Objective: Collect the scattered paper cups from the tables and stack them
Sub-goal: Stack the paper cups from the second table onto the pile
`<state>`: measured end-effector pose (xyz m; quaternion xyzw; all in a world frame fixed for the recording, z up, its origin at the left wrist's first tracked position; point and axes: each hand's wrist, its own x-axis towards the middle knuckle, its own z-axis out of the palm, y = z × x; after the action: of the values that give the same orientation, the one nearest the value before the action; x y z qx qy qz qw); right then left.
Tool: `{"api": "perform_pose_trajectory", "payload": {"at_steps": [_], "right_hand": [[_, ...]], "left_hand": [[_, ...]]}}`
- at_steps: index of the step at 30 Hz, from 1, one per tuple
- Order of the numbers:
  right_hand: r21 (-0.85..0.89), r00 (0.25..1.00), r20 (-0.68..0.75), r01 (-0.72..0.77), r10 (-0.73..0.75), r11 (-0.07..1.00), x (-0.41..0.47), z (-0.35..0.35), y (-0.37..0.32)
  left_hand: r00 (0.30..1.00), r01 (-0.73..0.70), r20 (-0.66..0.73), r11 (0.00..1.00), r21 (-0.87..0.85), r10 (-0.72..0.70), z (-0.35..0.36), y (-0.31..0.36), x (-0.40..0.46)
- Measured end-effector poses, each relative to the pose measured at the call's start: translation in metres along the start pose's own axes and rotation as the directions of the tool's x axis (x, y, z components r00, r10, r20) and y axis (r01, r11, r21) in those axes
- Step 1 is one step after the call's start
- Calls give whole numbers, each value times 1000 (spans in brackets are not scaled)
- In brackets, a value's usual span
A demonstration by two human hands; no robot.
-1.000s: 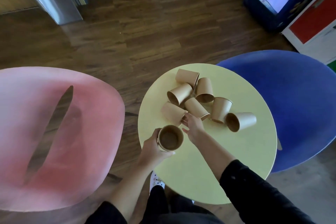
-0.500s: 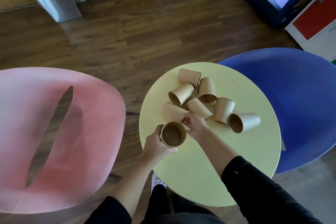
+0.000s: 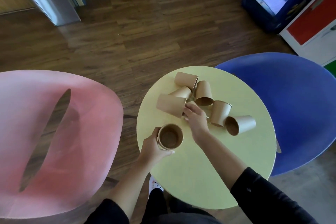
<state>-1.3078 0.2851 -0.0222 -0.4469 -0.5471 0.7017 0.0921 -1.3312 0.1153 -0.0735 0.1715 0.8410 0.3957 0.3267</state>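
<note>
A pink chair [image 3: 54, 142] fills the left of the view and a blue chair [image 3: 281, 105] the right; between them stands the round yellow table [image 3: 200, 178], where the brown paper cups lie scattered; five are free on its far half: one on its side at the back [image 3: 186, 80], one mouth toward the camera [image 3: 204, 92], one half hidden behind the lifted cup [image 3: 181, 92], one leaning [image 3: 220, 112], and one on its side at the right [image 3: 240, 125].

The left hand [image 3: 152, 149] wraps its fingers round the upright held stack [image 3: 170, 136] at the table's near-left edge, mouth up; the right hand [image 3: 195, 117] pinches the rim of a lifted cup [image 3: 171, 105], fingers narrow.

The risk, as I judge it: the rim pinch is light, so the cup could twist or slip as it turns toward the stack; a skewed entry could jam or crease it; the swinging hand could knock neighbours, and the rightmost could roll.

Against the earlier frames, the right hand has gone from reaching to gripping, and that cup has risen off the table; the stack stays in the left hand.
</note>
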Motion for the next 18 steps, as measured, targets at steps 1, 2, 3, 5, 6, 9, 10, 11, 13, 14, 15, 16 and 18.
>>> {"api": "perform_pose_trajectory", "payload": {"at_steps": [1, 2, 3, 5, 6, 9, 10, 11, 13, 14, 15, 16, 18], "right_hand": [[-61, 995, 1, 95, -96, 994, -5, -2, -4], [-133, 980, 5, 199, -201, 971, -10, -4, -7], [-218, 951, 19, 306, -309, 927, -16, -7, -9], [-387, 846, 70, 511, -528, 768, -26, -14, -13], [-441, 765, 114, 611, -634, 657, -30, -18, -14], [-464, 510, 290, 815, -810, 347, -39, -30, -14], [-448, 455, 340, 848, -823, 284, -42, -33, -13], [-436, 411, 386, 870, -826, 229, -45, -36, -12], [-434, 350, 468, 891, -812, 134, -50, -43, -6], [-442, 327, 506, 893, -798, 86, -51, -46, -4], [-450, 305, 545, 892, -781, 34, -53, -49, -1], [-452, 280, 584, 892, -762, -19, -54, -52, 0], [-440, 230, 652, 891, -722, -113, -57, -55, 1]], "left_hand": [[1000, 2, 1, 1000, -1, -2, 0, 0, 0], [1000, 3, 2, 1000, 0, -3, 0, 0, 0], [1000, 5, 1, 1000, 2, -5, 0, 1, 0], [1000, 9, -4, 1000, 2, -9, 0, 2, 0], [1000, 8, -7, 1000, 4, -8, 0, 2, 0], [1000, 8, -18, 1000, 19, -8, 0, 2, 0], [1000, 17, -20, 1000, 22, -17, 0, 1, 1], [999, 31, -20, 999, 28, -30, 1, 1, 1], [998, 68, -17, 997, 42, -67, 1, 2, 2], [996, 83, -16, 995, 48, -83, 1, 3, 2], [996, 92, -18, 994, 56, -91, 1, 3, 2], [996, 92, -20, 994, 65, -91, 1, 3, 1], [997, 71, -15, 995, 64, -71, 1, 2, 1]]}}
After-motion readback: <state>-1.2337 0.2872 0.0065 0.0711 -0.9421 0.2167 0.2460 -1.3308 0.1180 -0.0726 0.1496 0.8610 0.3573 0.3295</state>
